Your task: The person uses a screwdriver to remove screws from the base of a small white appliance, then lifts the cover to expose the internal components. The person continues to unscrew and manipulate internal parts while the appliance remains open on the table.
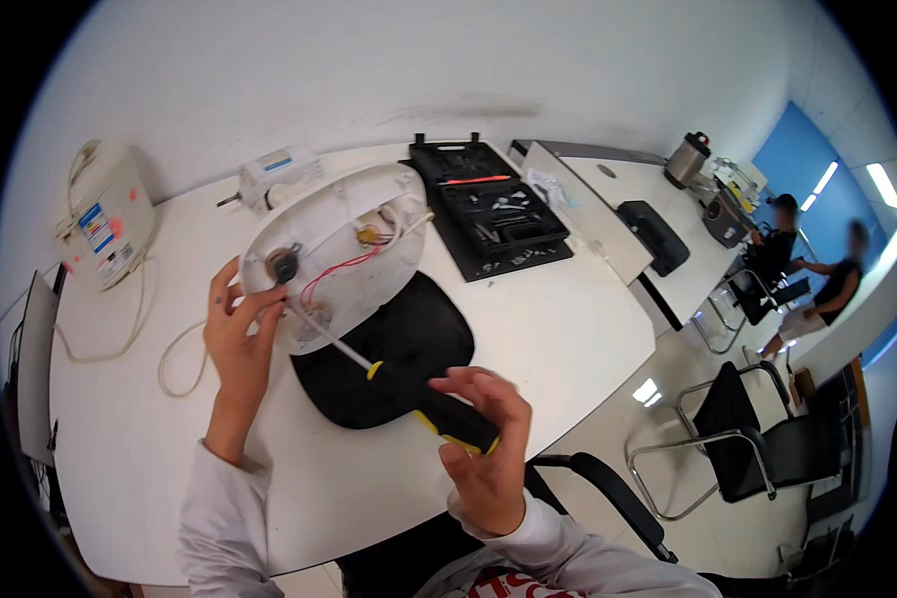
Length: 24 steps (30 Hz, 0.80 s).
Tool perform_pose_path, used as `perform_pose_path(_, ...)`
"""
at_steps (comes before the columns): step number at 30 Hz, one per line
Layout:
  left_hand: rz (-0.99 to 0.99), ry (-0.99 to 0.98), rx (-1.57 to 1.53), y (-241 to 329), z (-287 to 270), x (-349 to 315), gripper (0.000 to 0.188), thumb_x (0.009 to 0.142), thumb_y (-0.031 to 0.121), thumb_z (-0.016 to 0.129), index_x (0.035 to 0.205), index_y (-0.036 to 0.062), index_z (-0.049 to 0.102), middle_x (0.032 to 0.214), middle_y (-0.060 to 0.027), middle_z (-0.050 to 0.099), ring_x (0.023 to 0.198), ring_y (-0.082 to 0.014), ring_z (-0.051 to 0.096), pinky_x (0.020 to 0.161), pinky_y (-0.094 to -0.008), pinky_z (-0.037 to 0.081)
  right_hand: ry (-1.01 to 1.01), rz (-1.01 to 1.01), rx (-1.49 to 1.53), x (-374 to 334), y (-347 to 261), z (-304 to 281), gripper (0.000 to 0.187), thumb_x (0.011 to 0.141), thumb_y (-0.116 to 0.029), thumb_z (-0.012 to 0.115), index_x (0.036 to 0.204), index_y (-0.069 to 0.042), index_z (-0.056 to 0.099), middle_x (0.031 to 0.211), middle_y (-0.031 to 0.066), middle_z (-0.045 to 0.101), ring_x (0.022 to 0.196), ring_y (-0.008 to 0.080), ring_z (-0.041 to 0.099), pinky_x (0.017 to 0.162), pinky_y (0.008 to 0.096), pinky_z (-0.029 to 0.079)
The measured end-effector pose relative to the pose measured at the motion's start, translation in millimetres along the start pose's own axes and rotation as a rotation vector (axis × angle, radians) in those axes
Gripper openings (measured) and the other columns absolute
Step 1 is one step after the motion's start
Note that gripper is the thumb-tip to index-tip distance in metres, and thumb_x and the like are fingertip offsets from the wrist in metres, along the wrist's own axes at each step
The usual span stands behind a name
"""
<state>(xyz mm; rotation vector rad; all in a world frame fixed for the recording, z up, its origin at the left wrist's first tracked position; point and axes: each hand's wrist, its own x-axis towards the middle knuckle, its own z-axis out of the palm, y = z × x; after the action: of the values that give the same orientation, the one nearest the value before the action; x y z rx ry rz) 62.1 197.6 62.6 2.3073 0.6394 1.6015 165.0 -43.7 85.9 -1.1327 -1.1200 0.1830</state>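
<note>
A white plastic appliance housing (354,289) stands tilted with its hollow inside toward me, showing red wires (341,271) and a round black part (283,267). My left hand (241,317) grips its left edge, fingertips close to the black part and the screwdriver's tip. My right hand (490,439) is closed around the black and yellow handle of a screwdriver (458,421). Its long shaft reaches into the housing's lower left, where the exact contact of the tip is hard to see. Beneath the housing lies a black rounded pad or cover (384,364).
Behind to the right lies an open black tool case (498,214) with small parts beside it. A white appliance body (110,219) with a cord stands at left; another white piece (279,171) is at the back. Black chairs (738,429) and two people are to the right.
</note>
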Motion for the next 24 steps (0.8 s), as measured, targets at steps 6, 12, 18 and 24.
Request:
perform_pose_path(6, -0.04, 0.019, -0.046, 0.0, 6.7, -0.2, 0.023, 0.068, -0.007, 0.071, 0.086, 0.0066, 0.07, 0.121, -0.0131, 0.05, 0.085, -0.0204, 0.06, 0.067, -0.0288, 0.05, 0.15, 0.443, 0.579, 3.6, -10.6, 0.8, 0.041, 0.089, -0.006, 0.055, 0.125, -0.003, 0.035, 0.132, 0.0146, 0.04, 0.125, 0.0244, 0.04, 0.102, 0.0365, 0.034)
perform_pose_path(12, -0.036, 0.032, -0.05, -12.8, 2.0, -5.5, 0.024, 0.068, -0.009, 0.068, 0.088, 0.0056, 0.068, 0.124, -0.0109, 0.048, 0.085, -0.0189, 0.055, 0.072, -0.0287, 0.046, 0.073, 0.103, 0.173, -1.3, 6.2, 4.8, 0.046, 0.075, 0.014, 0.062, 0.115, -0.004, 0.047, 0.124, 0.0138, 0.05, 0.12, 0.0281, 0.049, 0.099, 0.0341, 0.039)
perform_pose_path(18, -0.123, -0.014, 0.0, -15.1, 4.8, -9.6, 0.019, 0.073, -0.006, 0.066, 0.087, 0.0067, 0.064, 0.128, -0.0106, 0.046, 0.097, -0.0215, 0.054, 0.076, -0.03, 0.044, -0.077, -0.014, -0.135, 1.3, -9.2, -3.7, 0.052, 0.074, 0.01, 0.067, 0.12, -0.004, 0.046, 0.122, 0.0142, 0.055, 0.111, 0.0298, 0.056, 0.09, 0.0317, 0.047)
perform_pose_path(24, -0.042, 0.048, 0.013, -13.1, 3.4, -5.4, 0.022, 0.069, -0.01, 0.066, 0.085, 0.0046, 0.063, 0.124, -0.0088, 0.048, 0.085, -0.0187, 0.052, 0.072, -0.0288, 0.043, -0.124, 0.358, -0.369, -4.3, -25.5, -5.8, 0.052, 0.077, 0.002, 0.067, 0.121, -0.004, 0.04, 0.114, 0.0167, 0.051, 0.083, 0.0314, 0.062, 0.07, 0.0349, 0.051)
